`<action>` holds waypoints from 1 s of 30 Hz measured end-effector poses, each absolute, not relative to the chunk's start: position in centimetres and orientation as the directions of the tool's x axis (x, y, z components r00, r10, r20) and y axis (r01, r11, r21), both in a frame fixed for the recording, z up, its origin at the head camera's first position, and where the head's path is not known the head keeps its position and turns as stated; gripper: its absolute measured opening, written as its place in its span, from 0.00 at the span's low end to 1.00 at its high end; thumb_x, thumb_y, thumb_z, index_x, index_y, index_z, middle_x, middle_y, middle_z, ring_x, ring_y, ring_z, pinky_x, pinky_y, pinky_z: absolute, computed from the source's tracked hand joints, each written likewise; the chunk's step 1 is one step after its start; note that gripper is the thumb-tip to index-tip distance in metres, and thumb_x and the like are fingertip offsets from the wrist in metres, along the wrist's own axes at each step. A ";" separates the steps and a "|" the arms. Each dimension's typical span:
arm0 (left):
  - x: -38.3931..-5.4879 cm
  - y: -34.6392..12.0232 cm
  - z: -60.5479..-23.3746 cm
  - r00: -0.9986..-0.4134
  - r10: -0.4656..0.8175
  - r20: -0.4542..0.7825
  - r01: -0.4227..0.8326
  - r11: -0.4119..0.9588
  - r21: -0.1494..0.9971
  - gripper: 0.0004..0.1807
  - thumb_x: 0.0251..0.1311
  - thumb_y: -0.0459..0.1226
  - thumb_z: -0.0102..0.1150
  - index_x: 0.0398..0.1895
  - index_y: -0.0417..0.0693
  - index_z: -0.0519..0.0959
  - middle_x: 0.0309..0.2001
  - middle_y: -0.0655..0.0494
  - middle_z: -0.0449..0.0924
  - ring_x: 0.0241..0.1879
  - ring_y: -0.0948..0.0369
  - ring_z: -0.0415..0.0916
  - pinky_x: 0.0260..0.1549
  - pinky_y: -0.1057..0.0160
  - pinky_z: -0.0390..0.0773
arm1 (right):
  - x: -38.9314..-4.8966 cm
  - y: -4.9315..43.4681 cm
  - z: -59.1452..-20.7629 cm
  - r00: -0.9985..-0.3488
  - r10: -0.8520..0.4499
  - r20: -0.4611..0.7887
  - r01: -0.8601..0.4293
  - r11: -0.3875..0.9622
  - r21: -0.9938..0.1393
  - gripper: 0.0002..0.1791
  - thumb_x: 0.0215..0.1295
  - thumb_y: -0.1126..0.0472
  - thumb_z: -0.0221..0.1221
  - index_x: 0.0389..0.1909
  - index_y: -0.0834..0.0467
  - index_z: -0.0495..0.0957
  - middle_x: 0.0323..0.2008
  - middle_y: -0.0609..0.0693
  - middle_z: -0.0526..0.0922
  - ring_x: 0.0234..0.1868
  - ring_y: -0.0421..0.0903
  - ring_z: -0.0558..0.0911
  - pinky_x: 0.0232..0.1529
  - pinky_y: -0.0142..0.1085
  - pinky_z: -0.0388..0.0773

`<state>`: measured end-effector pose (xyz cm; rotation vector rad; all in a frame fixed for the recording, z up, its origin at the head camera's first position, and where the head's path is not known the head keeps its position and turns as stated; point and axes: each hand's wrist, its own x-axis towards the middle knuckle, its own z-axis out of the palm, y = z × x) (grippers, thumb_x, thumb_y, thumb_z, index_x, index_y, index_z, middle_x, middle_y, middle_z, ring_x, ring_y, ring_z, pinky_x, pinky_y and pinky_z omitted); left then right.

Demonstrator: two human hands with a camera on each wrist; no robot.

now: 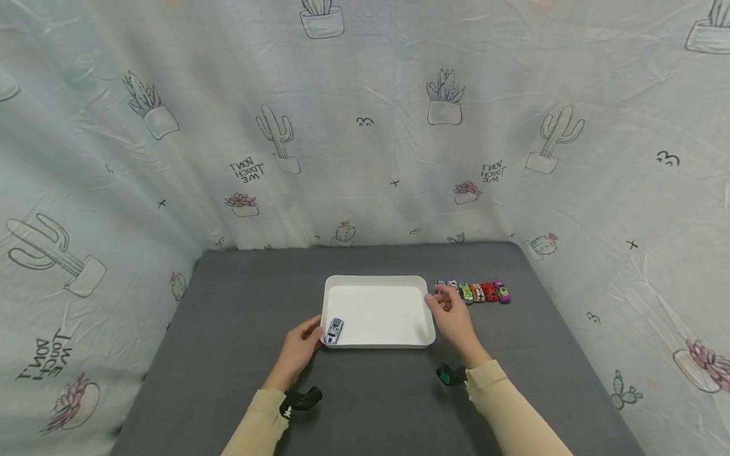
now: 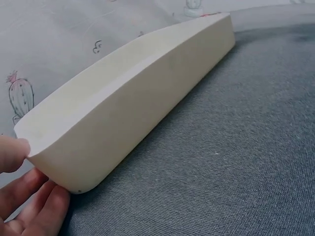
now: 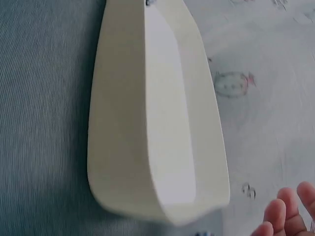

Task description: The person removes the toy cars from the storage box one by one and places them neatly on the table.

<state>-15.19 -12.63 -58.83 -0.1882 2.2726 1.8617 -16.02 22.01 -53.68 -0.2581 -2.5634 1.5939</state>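
A white rectangular tray (image 1: 379,310) stands on the grey table, with one blue-and-white toy car (image 1: 333,331) in its near left corner. My left hand (image 1: 299,348) grips the tray's left end; in the left wrist view its thumb (image 2: 12,153) lies at the rim and the other fingers touch the outer wall. My right hand (image 1: 456,323) is just beyond the tray's right wall, fingers loosely bent, beside a row of toy cars (image 1: 478,292). It partly hides the row's left end. In the right wrist view the fingertips (image 3: 275,216) show with nothing between them.
The row holds several cars side by side, among them a green one (image 1: 466,293), a red one (image 1: 490,292) and a purple-and-green one (image 1: 502,292). A pale curtain (image 1: 365,158) with cactus drawings surrounds the grey tabletop (image 1: 256,285).
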 end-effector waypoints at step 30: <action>-15.3 -12.9 -59.9 -0.965 0.028 -0.262 -0.258 0.096 0.961 0.22 0.70 0.36 0.53 0.67 0.51 0.72 0.64 0.46 0.70 0.61 0.52 0.69 0.53 0.62 0.76 | -19.6 9.7 -56.1 -0.940 -0.313 -0.132 -0.053 0.517 -0.854 0.30 0.64 0.50 0.63 0.66 0.53 0.70 0.54 0.55 0.76 0.50 0.49 0.74 0.44 0.43 0.76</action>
